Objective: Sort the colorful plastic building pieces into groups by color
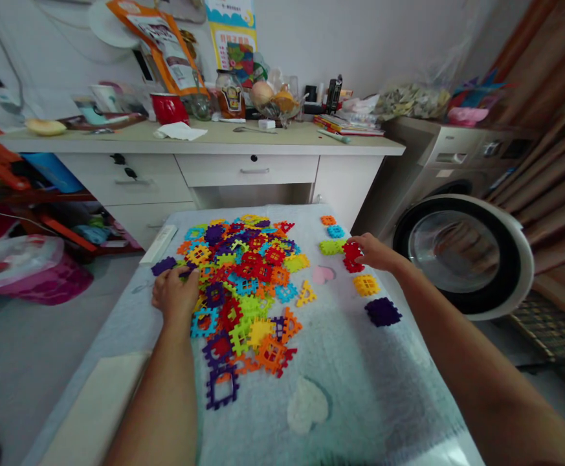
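A heap of colourful interlocking plastic tiles (250,265) with notched edges lies on a cloth-covered table. My left hand (175,292) rests at the heap's left edge, fingers curled down among the tiles; what they hold, if anything, is hidden. A purple tile (164,265) lies just beyond it. On the right, my right hand (373,251) has its fingertips closed on a red tile (351,257). That tile belongs to a column sorted by colour: an orange tile (328,220), a blue tile (335,232), green tiles (331,247), a yellow stack (365,285) and a dark purple stack (383,311).
The table's pale cloth (350,388) carries heart patterns. A white box-like strip (158,244) lies at its far left. Behind stands a cluttered white desk (248,145). To the right is a washing machine with its round door (461,252) swung out; a pink bin (44,272) stands left.
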`<state>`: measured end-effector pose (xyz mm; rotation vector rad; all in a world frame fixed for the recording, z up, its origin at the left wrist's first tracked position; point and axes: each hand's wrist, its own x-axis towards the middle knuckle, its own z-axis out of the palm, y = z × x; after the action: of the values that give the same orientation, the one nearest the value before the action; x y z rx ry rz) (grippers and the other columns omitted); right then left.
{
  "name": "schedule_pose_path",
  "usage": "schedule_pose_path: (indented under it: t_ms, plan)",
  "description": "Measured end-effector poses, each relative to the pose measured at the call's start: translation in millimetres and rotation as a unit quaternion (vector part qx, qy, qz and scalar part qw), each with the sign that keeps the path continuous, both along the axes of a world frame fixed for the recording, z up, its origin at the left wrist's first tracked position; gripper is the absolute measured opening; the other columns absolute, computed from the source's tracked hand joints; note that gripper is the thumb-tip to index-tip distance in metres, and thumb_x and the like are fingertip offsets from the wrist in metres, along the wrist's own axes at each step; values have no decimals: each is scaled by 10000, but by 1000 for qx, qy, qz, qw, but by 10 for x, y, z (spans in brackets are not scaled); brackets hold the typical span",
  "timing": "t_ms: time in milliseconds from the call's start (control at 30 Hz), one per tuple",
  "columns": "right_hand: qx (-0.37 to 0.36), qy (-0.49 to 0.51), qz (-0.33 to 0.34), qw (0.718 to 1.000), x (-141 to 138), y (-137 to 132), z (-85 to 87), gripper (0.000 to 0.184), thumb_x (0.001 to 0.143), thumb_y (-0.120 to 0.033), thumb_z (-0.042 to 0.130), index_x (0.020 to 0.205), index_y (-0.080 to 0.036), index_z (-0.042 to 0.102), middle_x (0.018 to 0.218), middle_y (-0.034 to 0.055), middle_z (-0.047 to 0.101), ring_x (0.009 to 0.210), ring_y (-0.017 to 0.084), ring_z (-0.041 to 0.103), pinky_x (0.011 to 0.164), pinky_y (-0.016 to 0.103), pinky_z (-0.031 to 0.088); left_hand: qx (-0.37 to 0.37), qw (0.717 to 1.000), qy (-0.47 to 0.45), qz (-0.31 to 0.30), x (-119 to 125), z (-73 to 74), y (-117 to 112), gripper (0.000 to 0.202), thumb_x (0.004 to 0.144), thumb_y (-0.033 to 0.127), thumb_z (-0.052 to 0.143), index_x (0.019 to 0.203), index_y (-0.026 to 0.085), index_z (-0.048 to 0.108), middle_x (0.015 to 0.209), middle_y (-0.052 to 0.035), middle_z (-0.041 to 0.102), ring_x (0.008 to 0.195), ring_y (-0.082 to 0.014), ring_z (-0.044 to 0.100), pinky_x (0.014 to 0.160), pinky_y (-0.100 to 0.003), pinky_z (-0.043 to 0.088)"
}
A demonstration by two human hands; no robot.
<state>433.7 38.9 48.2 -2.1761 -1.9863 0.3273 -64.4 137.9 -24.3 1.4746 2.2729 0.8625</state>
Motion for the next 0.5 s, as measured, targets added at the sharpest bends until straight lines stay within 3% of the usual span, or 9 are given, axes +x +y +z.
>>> schedule_pose_path:
  t_ms: [167,500]
  plan:
    - [-56,0,5,998,155,-120,-125,558,740,-133,747,1290,-202,677,1145,110,643,983,217,659,910,319,522,-7,1000,2,-3,21,28,-19,472,859,549,536,1208,264,675,1513,-130,461,1422,-349,408,1190,-561,267]
    - [-71,9,-14,997,82,-108,-193,607,714,-155,798,1305,-224,677,1167,100,655,988,212,672,891,299,530,-7,1000,1,-3,44,71,-41,478,862,543,527,1213,252,671,1501,-127,472,1420,-360,407,1208,-552,249]
